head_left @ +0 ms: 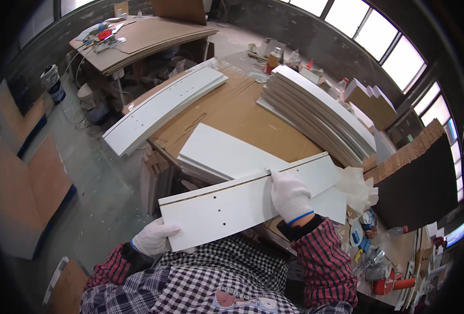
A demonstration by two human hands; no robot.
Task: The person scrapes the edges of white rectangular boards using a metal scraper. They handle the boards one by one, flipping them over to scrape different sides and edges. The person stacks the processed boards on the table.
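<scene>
A long white panel (247, 206) with a narrow dark groove along its far edge and several small drilled holes lies tilted in front of me. My left hand (152, 238), in a white knitted glove, grips its near left corner, thumb on top. My right hand (290, 196), gloved too, lies over the panel right of its middle. Its fingers are drawn together at the groove; whether a small thing is between them, I cannot make out. Under the panel's far side are stacked white boards (226, 152).
A brown-topped workbench (242, 115) carries white grooved panels (169, 104) at left and a tall stack of curved white boards (321, 112) at right. Crumpled pale wrapping (357, 186) lies right of my panel. Tools and an orange-handled item (396, 284) clutter the lower right.
</scene>
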